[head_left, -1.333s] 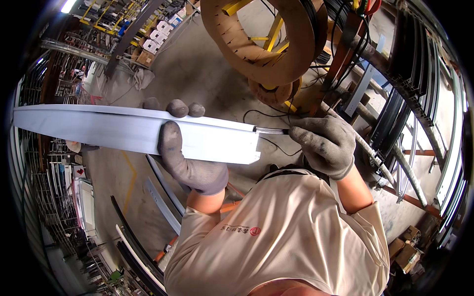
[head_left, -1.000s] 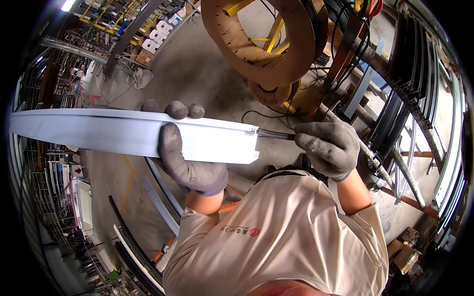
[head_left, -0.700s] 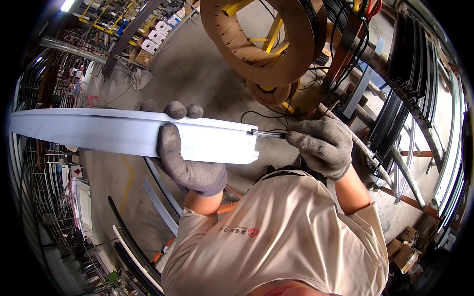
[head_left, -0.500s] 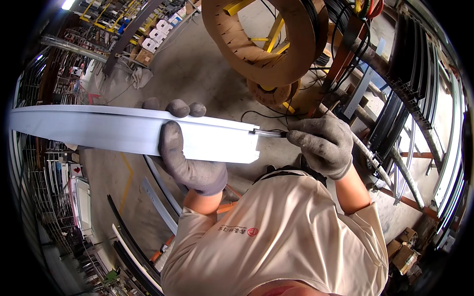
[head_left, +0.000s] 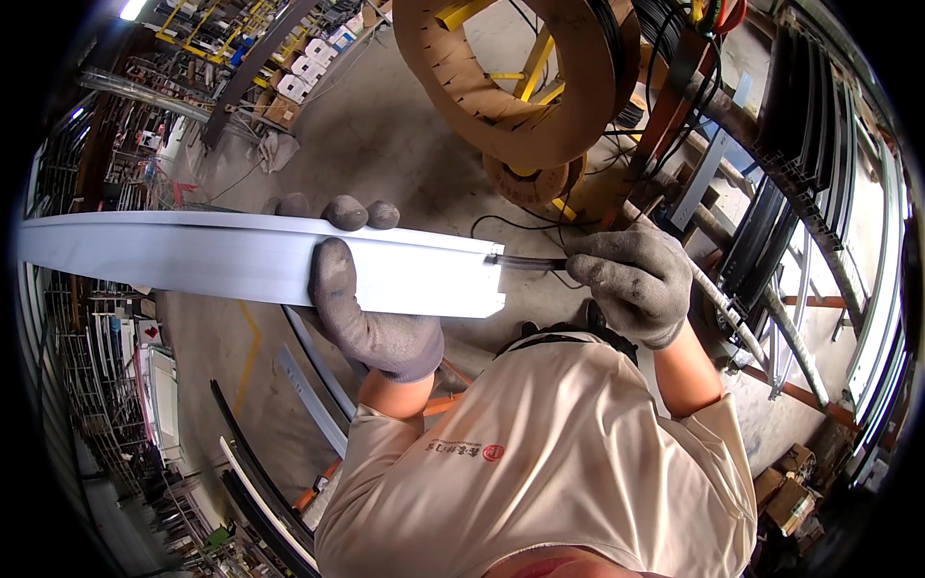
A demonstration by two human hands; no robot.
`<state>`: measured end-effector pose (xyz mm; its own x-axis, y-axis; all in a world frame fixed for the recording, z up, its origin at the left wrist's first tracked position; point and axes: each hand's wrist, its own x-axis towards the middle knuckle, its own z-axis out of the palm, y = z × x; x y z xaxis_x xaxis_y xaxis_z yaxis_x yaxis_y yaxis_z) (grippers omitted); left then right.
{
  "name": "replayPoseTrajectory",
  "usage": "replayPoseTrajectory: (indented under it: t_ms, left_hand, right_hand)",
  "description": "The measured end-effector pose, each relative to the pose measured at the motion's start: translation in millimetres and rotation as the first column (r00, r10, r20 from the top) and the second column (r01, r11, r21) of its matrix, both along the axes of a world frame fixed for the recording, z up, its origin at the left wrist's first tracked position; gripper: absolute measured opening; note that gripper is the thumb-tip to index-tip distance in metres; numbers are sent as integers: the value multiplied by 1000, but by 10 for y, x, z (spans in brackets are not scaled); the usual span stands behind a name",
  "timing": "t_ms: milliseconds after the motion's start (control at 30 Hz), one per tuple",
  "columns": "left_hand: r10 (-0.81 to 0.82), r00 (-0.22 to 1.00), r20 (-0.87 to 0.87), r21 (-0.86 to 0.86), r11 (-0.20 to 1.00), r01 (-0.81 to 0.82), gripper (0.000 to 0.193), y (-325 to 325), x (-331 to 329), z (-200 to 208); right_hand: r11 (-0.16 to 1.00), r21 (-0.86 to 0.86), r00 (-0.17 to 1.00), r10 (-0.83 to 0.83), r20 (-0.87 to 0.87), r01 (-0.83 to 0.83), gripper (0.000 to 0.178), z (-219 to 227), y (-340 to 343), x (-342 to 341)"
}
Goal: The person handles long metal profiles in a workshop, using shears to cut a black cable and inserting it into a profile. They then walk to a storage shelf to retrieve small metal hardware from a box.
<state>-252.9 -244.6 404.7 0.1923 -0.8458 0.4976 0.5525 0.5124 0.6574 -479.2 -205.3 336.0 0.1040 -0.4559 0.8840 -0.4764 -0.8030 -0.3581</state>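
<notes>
A long pale grey metal profile [head_left: 193, 262] runs level across the picture from the far left to the middle. My left hand [head_left: 371, 313], in a grey glove, is wrapped around it near its right end, thumb in front and fingertips over the top edge. My right hand [head_left: 636, 279], also gloved, pinches a black rubber strip [head_left: 528, 261] that enters the profile's notched right end. The strip's far part is hidden in my fist.
A large cardboard spool [head_left: 520, 91] wound with black strip hangs above on a yellow stand. Dark and pale profiles stand in racks at the right [head_left: 819, 193]. More curved strips lie on the concrete floor at lower left [head_left: 289, 385]. Shelving fills the far left.
My right hand has shifted back and forth by a small amount at the profile's end. The profile and my left hand have stayed in place.
</notes>
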Motion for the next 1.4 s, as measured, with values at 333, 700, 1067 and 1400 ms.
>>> replayPoseTrajectory:
  t_ms: [333, 700, 1067, 1400]
  left_hand:
    - [58, 998, 38, -18, 998, -57, 57, -18, 40, -60]
    - [109, 994, -4, -23, 994, -109, 65, -35, 79, -149]
    - [133, 991, -6, -22, 991, -133, 65, -41, 58, -158]
    - [216, 974, 61, -78, 974, -211, 53, -27, -179, -98]
  right_hand:
    - [998, 59, 1000, 0, -29, 2, 37, 35, 26, 25]
    - [995, 61, 994, -72, -80, 77, 39, 34, 73, 48]
    - [996, 45, 993, -70, -97, 74, 38, 63, 56, 61]
    - [983, 148, 992, -119, 41, 112, 28, -43, 7, 361]
